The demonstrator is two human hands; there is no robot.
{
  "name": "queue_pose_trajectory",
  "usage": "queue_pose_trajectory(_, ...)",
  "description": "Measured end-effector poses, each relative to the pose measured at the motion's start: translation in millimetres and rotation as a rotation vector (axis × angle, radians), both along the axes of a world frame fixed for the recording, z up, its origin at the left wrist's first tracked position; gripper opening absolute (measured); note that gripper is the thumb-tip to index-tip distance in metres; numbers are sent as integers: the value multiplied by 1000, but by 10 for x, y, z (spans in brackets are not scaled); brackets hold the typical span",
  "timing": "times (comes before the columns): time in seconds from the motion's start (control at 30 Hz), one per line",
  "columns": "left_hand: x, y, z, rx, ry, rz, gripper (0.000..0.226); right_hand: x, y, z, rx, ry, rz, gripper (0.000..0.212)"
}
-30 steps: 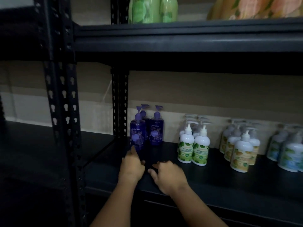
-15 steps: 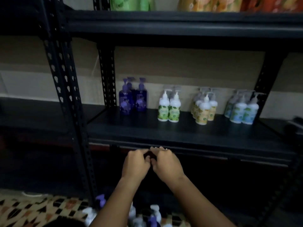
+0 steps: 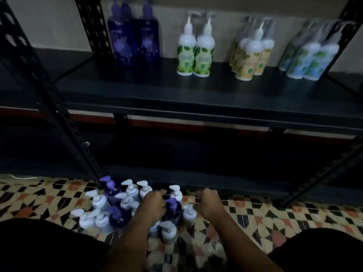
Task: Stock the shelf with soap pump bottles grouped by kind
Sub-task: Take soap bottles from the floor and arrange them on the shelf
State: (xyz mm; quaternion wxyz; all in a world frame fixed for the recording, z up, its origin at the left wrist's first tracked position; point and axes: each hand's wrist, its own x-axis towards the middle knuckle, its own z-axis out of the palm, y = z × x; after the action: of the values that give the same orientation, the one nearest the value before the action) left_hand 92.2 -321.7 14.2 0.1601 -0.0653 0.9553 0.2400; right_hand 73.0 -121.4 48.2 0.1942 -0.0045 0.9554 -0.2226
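Patterned floor below dark shelf edge, left hand and right hand curled, empty, over clustered bottles

The purple bottles on the shelf are cut off at the top edge; their pump heads are partly out of view. Motion blur smears the yellow-label bottles and blue-label bottles; label text is unreadable. The left hand covers part of the floor bottles. Finger positions of the right hand cannot be resolved.
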Motion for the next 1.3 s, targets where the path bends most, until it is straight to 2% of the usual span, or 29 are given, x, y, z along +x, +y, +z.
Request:
queue_pose_trajectory(0.17,-84,133,-249,-116,38,-142,49,-88,-61,-584,-47,-108,-16,25)
queue_pose_trajectory(0.27,-203,165,-416,-244,-23,-175,41,-142,-45,-967,-97,-114,-32,20)
queue_pose_trajectory(0.37,-289,227,-505,-376,-55,-203,45,-122,-59,-995,-115,-85,-69,10)
queue_pose_trajectory(0.47,-352,259,-592,-385,-17,-210,49,-131,-51,-1011,-198,-82,-106,39)
queue_pose_trajectory(0.6,-343,237,-674,-334,24,-173,46,-94,-33,-993,-233,-62,-108,26)
queue_pose_trajectory(0.67,-309,250,-699,-329,68,-165,42,-71,-23,-1000,-283,-40,-98,42)
queue_pose_trajectory(0.7,-292,255,-713,-306,86,-152,40,-43,-10,-996,-321,-21,-97,51)
queue_pose_trajectory(0.77,-266,266,-701,-236,105,-116,37,-2,49,-1101,-392,35,-91,54)
queue_pose_trajectory(0.8,-258,277,-656,-196,114,-110,34,-4,78,-1140,-392,43,-116,49)
queue_pose_trajectory(0.9,-239,282,-466,-34,151,-143,15,16,177,-988,-415,62,-117,16)
queue_pose_trajectory(1.0,-225,233,-225,245,159,-92,23,-1,266,-803,-496,119,-133,22)
queue_pose_trajectory(1.3,-239,123,747,770,243,142,38,-14,403,208,-789,220,-83,22)
